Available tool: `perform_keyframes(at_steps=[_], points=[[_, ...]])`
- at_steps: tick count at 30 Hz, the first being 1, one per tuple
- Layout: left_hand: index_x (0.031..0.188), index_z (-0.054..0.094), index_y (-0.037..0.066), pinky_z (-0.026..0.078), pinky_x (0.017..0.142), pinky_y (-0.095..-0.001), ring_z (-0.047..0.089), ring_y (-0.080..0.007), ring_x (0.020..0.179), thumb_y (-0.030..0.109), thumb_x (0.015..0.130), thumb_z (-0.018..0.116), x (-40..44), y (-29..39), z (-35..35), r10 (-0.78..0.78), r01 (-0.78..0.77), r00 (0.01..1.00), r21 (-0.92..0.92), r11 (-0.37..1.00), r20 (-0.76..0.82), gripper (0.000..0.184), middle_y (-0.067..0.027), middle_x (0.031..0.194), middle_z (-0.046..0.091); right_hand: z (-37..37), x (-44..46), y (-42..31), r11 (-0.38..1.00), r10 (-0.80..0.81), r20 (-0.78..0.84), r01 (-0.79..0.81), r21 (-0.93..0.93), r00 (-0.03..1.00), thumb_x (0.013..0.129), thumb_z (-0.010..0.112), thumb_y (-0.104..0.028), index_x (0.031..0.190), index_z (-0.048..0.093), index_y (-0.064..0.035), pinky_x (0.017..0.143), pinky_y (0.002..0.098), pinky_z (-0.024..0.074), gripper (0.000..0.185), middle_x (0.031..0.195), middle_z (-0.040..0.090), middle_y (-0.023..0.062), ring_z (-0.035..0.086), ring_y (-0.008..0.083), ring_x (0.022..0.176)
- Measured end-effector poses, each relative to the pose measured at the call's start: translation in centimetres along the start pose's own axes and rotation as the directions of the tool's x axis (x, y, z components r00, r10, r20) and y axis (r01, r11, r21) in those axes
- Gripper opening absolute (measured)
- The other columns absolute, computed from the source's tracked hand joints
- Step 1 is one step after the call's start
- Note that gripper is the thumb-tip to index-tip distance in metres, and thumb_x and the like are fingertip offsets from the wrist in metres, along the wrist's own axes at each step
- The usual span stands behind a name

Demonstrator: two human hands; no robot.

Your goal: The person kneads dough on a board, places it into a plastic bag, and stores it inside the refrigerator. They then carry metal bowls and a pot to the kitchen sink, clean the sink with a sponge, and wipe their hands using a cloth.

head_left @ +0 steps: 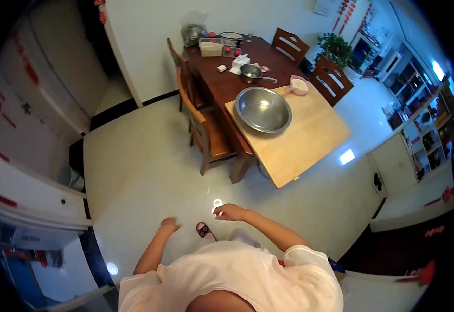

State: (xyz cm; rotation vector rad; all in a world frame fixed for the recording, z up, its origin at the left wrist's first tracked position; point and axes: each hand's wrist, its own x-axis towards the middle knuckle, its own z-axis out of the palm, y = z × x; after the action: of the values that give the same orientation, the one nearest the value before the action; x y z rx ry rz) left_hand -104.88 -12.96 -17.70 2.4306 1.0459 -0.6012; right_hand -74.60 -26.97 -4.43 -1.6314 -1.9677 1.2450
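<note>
My left hand (170,225) hangs over the floor in front of my body, smeared by motion, so its fingers do not show clearly. My right hand (230,212) is also in the air over the floor, loosely bent with fingers apart, and nothing shows in it. Neither hand touches anything. Ahead, a large steel basin (264,109) sits on a pale wooden board (310,138) at the near end of the dining table (214,78). A pink cup (298,86) with pale contents stands at the board's far edge. Behind the basin is a small saucepan (251,74).
Wooden chairs (206,132) line the table's left side, and more chairs (332,78) stand on its right. A container (211,48), a bowl (231,38) and tissues (240,62) are at the far end. A bucket (71,178) stands by the left wall.
</note>
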Motion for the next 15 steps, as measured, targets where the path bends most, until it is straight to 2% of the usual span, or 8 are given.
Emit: perform_keyframes(at_steps=[1,2,4,7,8,11,13,15], points=[[0.098,0.064,0.005,0.048,0.080,-0.0412,0.059,-0.0322,0.094,0.041,0.080,0.057,-1.4,-2.1,-2.0,-0.071,0.052,0.967,0.081,0.995,0.245,0.041,-0.0168,0.102,0.061,-0.5,-1.0,1.9,0.979,0.076,-0.144,-0.046,0.201,0.987,0.084,0.059,-0.031,0.104,0.058,-0.0029,0.069,0.0316,0.0493,0.034,0.093,0.065,0.0100,0.062,0.0216,0.076],[0.086,0.067,0.005,0.049,0.074,-0.0410,0.062,-0.0305,0.085,0.042,0.081,0.056,-1.8,-4.2,-1.5,-0.114,0.111,0.981,0.029,0.993,0.154,0.039,-0.0153,0.090,0.065,-1.0,-1.7,4.5,0.916,0.175,-0.274,-0.054,0.397,0.946,0.085,0.058,-0.031,0.104,0.058,-0.0025,0.066,0.0299,0.0501,0.034,0.092,0.065,0.0092,0.063,0.0191,0.073],[0.074,0.067,0.004,0.048,0.066,-0.0388,0.062,-0.0269,0.067,0.038,0.082,0.056,-1.9,-8.4,-0.1,-0.175,0.128,0.978,-0.338,0.932,-0.112,0.037,-0.0122,0.073,0.066,-2.8,-3.3,8.6,0.818,0.376,-0.423,-0.080,0.570,0.824,0.087,0.056,-0.033,0.103,0.058,-0.0039,0.064,0.0270,0.0505,0.033,0.090,0.064,0.0077,0.062,0.0143,0.072],[0.070,0.067,0.004,0.047,0.059,-0.0353,0.059,-0.0220,0.055,0.036,0.083,0.056,-1.6,-8.5,-2.2,-0.339,0.154,0.931,-0.693,0.705,-0.138,0.036,-0.0097,0.062,0.064,-9.5,-6.4,9.1,0.524,0.702,-0.430,-0.003,0.852,0.567,0.087,0.055,-0.036,0.104,0.057,-0.0070,0.064,0.0263,0.0506,0.034,0.092,0.063,0.0075,0.062,0.0137,0.075],[0.059,0.062,0.003,0.046,0.057,-0.0277,0.059,-0.0138,0.056,0.032,0.086,0.056,-1.5,-6.5,-4.9,-0.389,0.175,0.914,-0.755,0.632,-0.114,0.040,-0.0073,0.061,0.064,-11.7,-6.7,9.4,0.431,0.767,-0.415,0.087,0.898,0.490,0.087,0.054,-0.038,0.106,0.056,-0.0076,0.065,0.0263,0.0508,0.036,0.093,0.063,0.0083,0.062,0.0140,0.076],[0.059,0.062,0.003,0.045,0.057,-0.0270,0.058,-0.0138,0.057,0.031,0.084,0.060,2.4,-3.1,-7.7,-0.376,-0.009,0.907,-0.899,0.437,-0.191,0.037,-0.0075,0.062,0.063,-17.4,-5.6,13.1,0.287,0.854,-0.389,0.311,0.906,0.345,0.085,0.057,-0.042,0.110,0.050,-0.0032,0.067,0.0315,0.0526,0.046,0.096,0.061,0.0115,0.063,0.0182,0.079],[0.069,0.064,0.004,0.046,0.056,-0.0272,0.058,-0.0172,0.056,0.025,0.079,0.066,5.1,-0.1,-11.4,-0.248,-0.092,0.904,-0.726,0.682,-0.348,0.024,-0.0084,0.062,0.062,-21.0,-3.8,15.6,0.162,0.896,-0.315,0.431,0.888,0.313,0.083,0.060,-0.043,0.109,0.049,-0.0014,0.066,0.0332,0.0535,0.050,0.097,0.061,0.0128,0.063,0.0198,0.081],[0.073,0.063,0.003,0.046,0.058,-0.0288,0.060,-0.0179,0.062,0.024,0.078,0.066,7.1,3.5,-15.5,-0.182,-0.187,0.887,-0.691,0.698,-0.424,0.022,-0.0086,0.066,0.063,-23.3,-2.0,18.6,0.101,0.931,-0.244,0.450,0.887,0.272,0.080,0.062,-0.045,0.105,0.050,-0.0013,0.061,0.0321,0.0541,0.052,0.093,0.061,0.0136,0.064,0.0212,0.078]])
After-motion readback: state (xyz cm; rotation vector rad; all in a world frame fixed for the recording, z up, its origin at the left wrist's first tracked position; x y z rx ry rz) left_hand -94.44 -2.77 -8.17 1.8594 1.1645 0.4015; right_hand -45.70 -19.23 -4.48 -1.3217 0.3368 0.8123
